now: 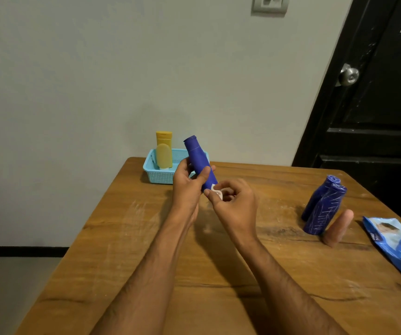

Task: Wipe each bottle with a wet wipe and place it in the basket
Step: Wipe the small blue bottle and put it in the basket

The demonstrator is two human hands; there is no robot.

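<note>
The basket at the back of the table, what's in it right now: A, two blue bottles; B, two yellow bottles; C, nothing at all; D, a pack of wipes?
B: two yellow bottles stand in the light blue basket, while the blue bottle in the left hand is outside it.

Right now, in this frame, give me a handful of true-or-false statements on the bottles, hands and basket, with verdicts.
1. The left hand grips a blue bottle. True.
2. The right hand is empty. False: it pinches a small white wipe at the bottle's lower end.
3. The light blue basket holds a yellow bottle. True.
4. The two scribbled blue bottles lie inside the basket. False: they stand on the table, at right.
</note>
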